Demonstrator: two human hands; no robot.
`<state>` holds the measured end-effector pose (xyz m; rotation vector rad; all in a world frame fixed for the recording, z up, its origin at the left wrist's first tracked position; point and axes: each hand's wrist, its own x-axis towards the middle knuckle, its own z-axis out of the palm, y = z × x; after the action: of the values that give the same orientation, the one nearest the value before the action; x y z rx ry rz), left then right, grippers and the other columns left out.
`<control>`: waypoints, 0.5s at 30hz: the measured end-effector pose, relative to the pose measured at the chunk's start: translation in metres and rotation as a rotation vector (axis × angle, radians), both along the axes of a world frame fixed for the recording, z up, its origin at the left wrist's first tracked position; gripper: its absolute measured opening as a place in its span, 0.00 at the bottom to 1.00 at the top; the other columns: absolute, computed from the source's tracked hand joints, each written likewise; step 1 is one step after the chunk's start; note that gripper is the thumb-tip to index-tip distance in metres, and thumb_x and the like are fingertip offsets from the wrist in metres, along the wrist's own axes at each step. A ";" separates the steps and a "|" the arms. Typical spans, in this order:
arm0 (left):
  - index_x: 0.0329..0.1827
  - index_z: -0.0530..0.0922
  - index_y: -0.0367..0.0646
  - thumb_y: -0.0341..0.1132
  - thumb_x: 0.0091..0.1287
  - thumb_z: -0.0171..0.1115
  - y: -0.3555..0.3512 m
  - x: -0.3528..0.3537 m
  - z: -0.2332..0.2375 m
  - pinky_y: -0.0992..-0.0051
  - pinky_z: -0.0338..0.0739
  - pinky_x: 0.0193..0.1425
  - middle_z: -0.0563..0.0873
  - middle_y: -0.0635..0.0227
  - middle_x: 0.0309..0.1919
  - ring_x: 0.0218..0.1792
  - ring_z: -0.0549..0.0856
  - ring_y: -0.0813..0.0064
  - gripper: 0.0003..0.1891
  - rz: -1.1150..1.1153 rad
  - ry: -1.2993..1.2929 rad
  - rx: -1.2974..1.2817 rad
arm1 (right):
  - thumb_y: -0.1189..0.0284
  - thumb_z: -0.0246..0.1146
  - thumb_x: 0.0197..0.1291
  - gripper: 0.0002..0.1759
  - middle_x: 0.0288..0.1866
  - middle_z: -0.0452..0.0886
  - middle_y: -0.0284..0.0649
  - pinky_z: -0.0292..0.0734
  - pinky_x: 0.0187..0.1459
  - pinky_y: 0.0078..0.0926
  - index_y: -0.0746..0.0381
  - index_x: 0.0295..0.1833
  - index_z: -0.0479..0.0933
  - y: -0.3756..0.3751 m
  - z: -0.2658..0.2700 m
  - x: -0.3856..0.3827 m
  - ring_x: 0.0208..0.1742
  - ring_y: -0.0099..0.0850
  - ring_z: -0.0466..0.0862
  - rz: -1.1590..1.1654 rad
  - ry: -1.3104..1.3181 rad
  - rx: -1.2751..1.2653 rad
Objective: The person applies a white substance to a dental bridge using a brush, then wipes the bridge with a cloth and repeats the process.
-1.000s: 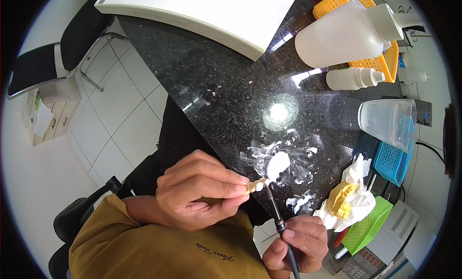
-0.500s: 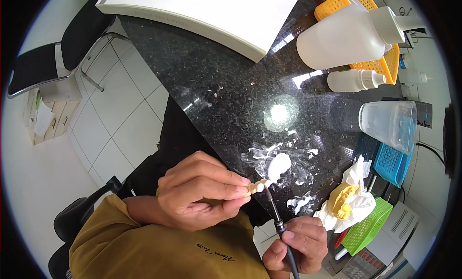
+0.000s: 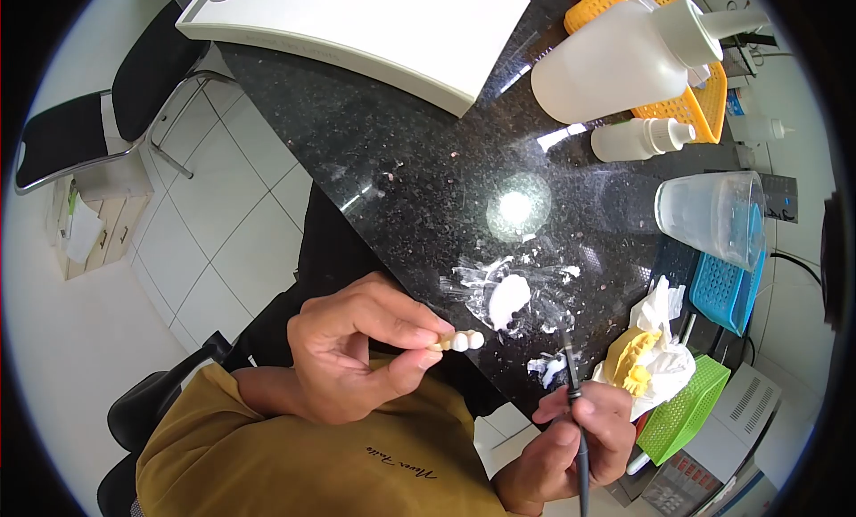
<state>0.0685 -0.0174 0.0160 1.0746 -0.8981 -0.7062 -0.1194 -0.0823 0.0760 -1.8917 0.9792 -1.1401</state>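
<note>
Tooth-like piece [image 3: 462, 341] is pinched in left hand [image 3: 361, 352], beside counter [image 3: 401, 209] edge.
Slim dark tool [image 3: 575, 395], apparently a brush, is clamped in right hand [image 3: 593, 441] fingers; its tip is held apart from the piece, near white smear [image 3: 547, 368]. White mound [image 3: 509, 301] is seen on counter.

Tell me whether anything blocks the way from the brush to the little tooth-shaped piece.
Nothing visible stands between the brush in the right hand and the tooth-shaped piece in the left hand. The white mound lies on the dark countertop, just beyond the gap.
</note>
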 end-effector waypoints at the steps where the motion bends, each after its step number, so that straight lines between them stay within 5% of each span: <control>1: 0.34 0.80 0.35 0.16 0.52 0.68 0.001 -0.002 0.001 0.80 0.80 0.35 0.86 0.52 0.35 0.33 0.85 0.73 0.08 -0.005 0.153 0.030 | 0.77 0.62 0.54 0.11 0.28 0.78 0.46 0.75 0.27 0.20 0.68 0.43 0.74 -0.002 0.000 -0.005 0.24 0.28 0.79 0.111 0.085 -0.015; 6: 0.35 0.80 0.34 0.15 0.53 0.66 0.007 -0.009 0.000 0.78 0.83 0.39 0.85 0.50 0.36 0.35 0.86 0.70 0.09 -0.045 0.233 0.035 | 0.79 0.64 0.49 0.09 0.27 0.80 0.48 0.75 0.26 0.21 0.68 0.37 0.74 0.008 -0.005 0.003 0.23 0.29 0.79 -0.055 0.021 0.117; 8: 0.35 0.80 0.33 0.15 0.53 0.66 0.009 -0.013 -0.002 0.78 0.83 0.40 0.85 0.50 0.36 0.36 0.86 0.70 0.09 -0.053 0.250 0.033 | 0.69 0.64 0.59 0.12 0.29 0.75 0.44 0.71 0.26 0.15 0.66 0.38 0.69 0.009 -0.007 0.005 0.23 0.24 0.76 -0.058 0.084 0.131; 15: 0.35 0.81 0.33 0.14 0.53 0.66 0.009 -0.015 -0.005 0.78 0.84 0.38 0.85 0.50 0.36 0.36 0.86 0.70 0.09 -0.044 0.193 0.037 | 0.73 0.64 0.58 0.11 0.29 0.76 0.45 0.75 0.27 0.15 0.67 0.38 0.69 0.005 -0.008 0.008 0.24 0.25 0.77 0.001 0.158 0.101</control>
<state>0.0531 -0.0083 0.0112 1.0028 -0.7468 -0.8514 -0.1119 -0.0776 0.0683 -1.9222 1.1013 -0.9336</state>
